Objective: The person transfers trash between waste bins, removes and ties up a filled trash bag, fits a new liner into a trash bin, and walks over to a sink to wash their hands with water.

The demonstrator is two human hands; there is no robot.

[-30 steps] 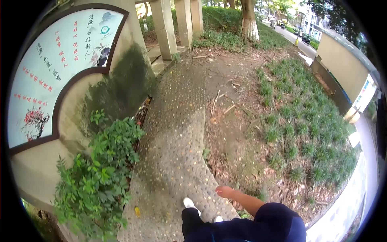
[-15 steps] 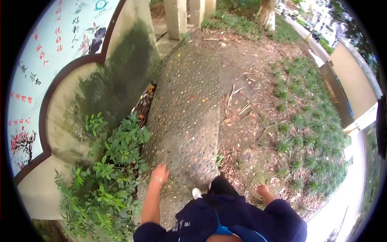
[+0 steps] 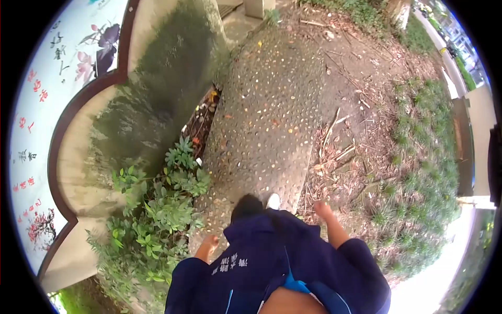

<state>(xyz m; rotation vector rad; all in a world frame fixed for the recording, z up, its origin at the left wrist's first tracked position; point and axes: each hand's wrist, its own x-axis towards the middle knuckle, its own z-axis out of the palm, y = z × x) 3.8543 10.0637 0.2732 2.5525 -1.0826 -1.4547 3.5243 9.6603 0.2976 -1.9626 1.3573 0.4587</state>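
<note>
My left hand (image 3: 210, 245) hangs low beside the leafy shrub (image 3: 170, 209), over the left side of the pebbled path (image 3: 261, 120). It is small and partly turned away, so its finger pose is unclear. Out to the right, my right hand (image 3: 322, 210) is in front of me above the leaf-littered soil, its fingers loosely curled. Nothing shows in it. Below me are my dark blue top (image 3: 272, 246) with white lettering, a dark trouser leg (image 3: 247, 206) and a white shoe (image 3: 273, 201) on the path.
A stained wall (image 3: 172, 78) with a white sign board (image 3: 57, 104) borders the path's left. Ahead stands a concrete post (image 3: 254, 8). On the right are dry twigs (image 3: 340, 152), grass tufts (image 3: 418, 157) and a pale low structure (image 3: 481, 120). A tree trunk (image 3: 398, 13) rises farther off.
The view has moved forward along the path and turned. My left hand has swung back towards my body; my right has swung forward. The dark trouser leg now shows on the left, the shoe farther right.
</note>
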